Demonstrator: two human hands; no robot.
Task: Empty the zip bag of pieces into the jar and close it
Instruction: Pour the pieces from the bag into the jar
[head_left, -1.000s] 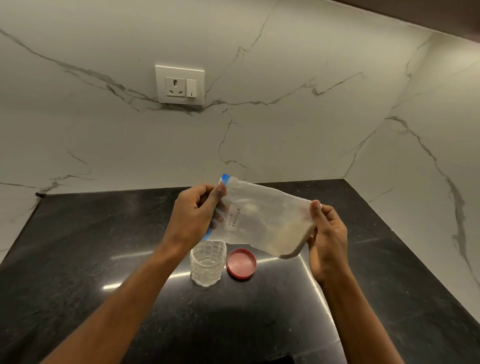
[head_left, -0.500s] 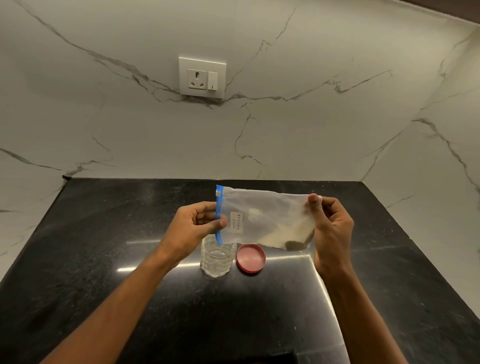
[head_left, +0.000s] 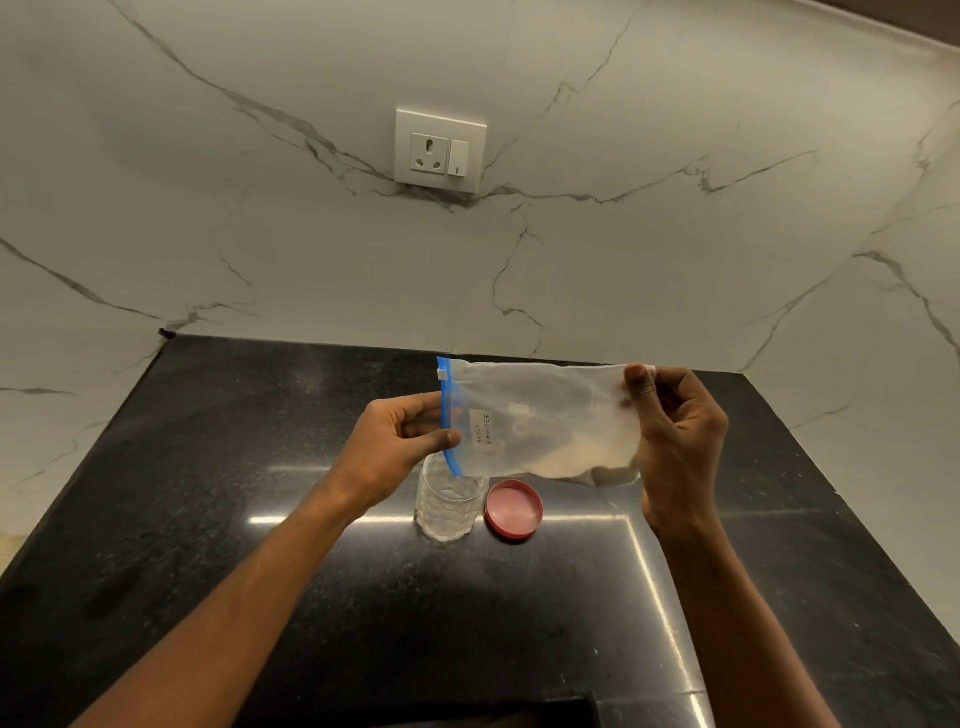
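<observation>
A clear zip bag (head_left: 540, 415) with a blue zip strip on its left edge and a small handwritten label hangs sideways above the counter. Pale powder lies in its lower right corner. My left hand (head_left: 400, 441) pinches the zip edge, thumb in front. My right hand (head_left: 675, 431) grips the bag's opposite, upper right end. Directly below the zip edge stands an open, textured clear glass jar (head_left: 449, 506). Its red lid (head_left: 513, 508) lies flat on the counter just right of the jar.
The black stone counter (head_left: 260, 467) is bounded by a white marble wall behind and on the right. A wall socket with a switch (head_left: 440, 150) sits high on the back wall. A dark cut-out shows at the counter's near edge (head_left: 519, 712).
The bag has swung from tilted to level, with its zip edge now upright over the jar. Both hands kept their hold; the right hand rose slightly. The camera view shifted left.
</observation>
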